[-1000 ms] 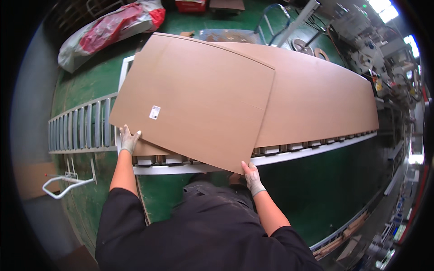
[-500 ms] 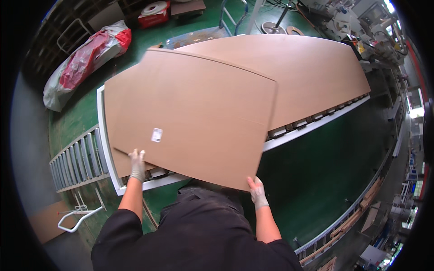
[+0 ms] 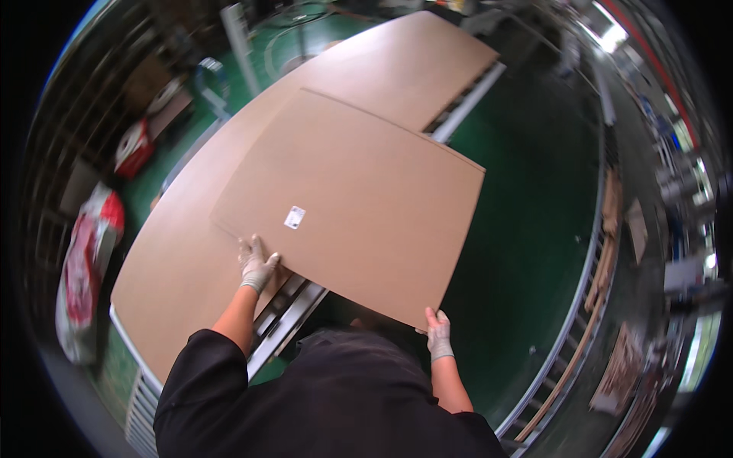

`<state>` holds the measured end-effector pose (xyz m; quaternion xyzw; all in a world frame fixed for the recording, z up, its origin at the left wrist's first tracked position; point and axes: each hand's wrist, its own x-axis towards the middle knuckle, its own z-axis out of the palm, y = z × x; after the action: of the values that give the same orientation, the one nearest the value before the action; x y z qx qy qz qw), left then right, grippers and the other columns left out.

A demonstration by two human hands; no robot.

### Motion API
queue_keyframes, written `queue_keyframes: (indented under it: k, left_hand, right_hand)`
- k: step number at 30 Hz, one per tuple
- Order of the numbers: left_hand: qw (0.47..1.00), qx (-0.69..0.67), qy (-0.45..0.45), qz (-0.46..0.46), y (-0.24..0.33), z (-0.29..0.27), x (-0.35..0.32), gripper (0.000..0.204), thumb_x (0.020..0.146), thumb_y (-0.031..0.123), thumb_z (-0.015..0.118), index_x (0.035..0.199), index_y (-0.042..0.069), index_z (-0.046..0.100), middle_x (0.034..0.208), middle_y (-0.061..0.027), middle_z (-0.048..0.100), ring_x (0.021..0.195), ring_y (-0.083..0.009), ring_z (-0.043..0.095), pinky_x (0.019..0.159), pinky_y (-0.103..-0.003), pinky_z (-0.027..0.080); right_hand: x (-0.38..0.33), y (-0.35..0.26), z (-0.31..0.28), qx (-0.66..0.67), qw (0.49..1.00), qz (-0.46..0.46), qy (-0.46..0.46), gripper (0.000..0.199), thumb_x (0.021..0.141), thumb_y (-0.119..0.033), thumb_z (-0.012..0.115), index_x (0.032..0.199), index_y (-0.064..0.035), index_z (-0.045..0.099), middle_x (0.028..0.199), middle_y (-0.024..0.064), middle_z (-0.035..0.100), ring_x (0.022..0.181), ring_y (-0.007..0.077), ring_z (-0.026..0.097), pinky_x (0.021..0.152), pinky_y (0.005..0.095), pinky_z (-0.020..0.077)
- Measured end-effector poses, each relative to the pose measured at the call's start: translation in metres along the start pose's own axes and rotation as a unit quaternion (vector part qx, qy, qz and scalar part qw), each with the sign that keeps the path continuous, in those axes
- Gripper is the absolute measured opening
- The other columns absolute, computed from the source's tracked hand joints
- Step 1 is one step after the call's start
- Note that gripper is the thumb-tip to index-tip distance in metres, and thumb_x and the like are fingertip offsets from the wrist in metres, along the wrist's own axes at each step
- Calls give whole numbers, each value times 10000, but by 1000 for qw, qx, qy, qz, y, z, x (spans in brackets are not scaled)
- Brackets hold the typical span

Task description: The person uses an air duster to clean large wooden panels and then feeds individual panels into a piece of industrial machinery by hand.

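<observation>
A brown board [image 3: 359, 206] with a small white label [image 3: 295, 217] is held tilted over a larger brown panel [image 3: 183, 252]. My left hand [image 3: 258, 263], in a pale glove, is on the board's near left edge, with its fingers over the top. At the near right corner my right hand [image 3: 437, 334], gloved too, grips the edge with its thumb on top and fingers underneath. The board's right part juts out past the larger panel and over the green floor. Beneath the panel, part of a white frame [image 3: 286, 328] shows.
A metal roller conveyor [image 3: 561, 347] curves along the right, with wooden strips [image 3: 599, 267] beside it. At the far left lie a red and white wrapped bundle [image 3: 85, 275] and a red box [image 3: 134, 149]. A blue handcart handle [image 3: 212, 84] stands beyond the panel.
The view has turned to the right. The board has shifted rightward off the larger panel, uncovering more of its left part. Both hands remain on the board's near edge.
</observation>
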<state>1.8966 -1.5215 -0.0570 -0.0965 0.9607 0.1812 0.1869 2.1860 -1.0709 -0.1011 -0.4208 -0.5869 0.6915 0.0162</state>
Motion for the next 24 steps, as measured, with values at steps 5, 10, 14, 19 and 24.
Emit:
queue_keyframes:
  k: [5, 10, 14, 19, 24]
  left_hand:
    - [998, 34, -44, 8, 144, 13, 76, 1115, 849, 638, 669, 1633, 103, 84, 1657, -310, -62, 1547, -463, 38, 1257, -481, 121]
    - [995, 79, -57, -9, 285, 33, 110, 1160, 870, 671, 625, 1626, 76, -22, 1647, -326, -94, 1548, -456, -58, 1252, -509, 48]
    - [993, 66, -81, -47, 368, 39, 143, 1154, 901, 655, 596, 1612, 47, -79, 1629, -357, -118, 1536, -480, -103, 1231, -572, -7]
    - [996, 24, -75, -40, 467, 53, 200, 1180, 889, 631, 628, 1605, 25, -88, 1610, -379, -160, 1530, -489, -122, 1223, -591, -16]
    - [994, 28, -102, -36, 584, 66, 267, 1220, 860, 644, 647, 1605, 37, -104, 1613, -362, -188, 1514, -506, -171, 1212, -593, -60]
  right_hand:
    - [78, -58, -35, 3, 999, 0, 47, 342, 967, -363, 672, 1087, -46, 624, 887, 77, 686, 667, 191, 670, 511, 331, 543]
    - [164, -126, -86, 100, 993, 39, 55, 398, 947, -358, 692, 1178, -40, 632, 986, 61, 704, 773, 190, 687, 586, 355, 559]
    - [247, -155, -117, 161, 986, 34, 19, 486, 942, -345, 687, 1306, -32, 610, 1217, 73, 675, 1101, 234, 650, 903, 446, 543]
    - [350, -221, -135, 246, 954, 167, 23, 540, 956, -323, 673, 1404, -47, 549, 1383, 105, 599, 1277, 279, 561, 1079, 474, 453]
    - [464, -295, -180, 259, 954, 152, 7, 624, 975, -405, 648, 1467, -60, 481, 1459, 119, 545, 1334, 318, 518, 1113, 526, 423]
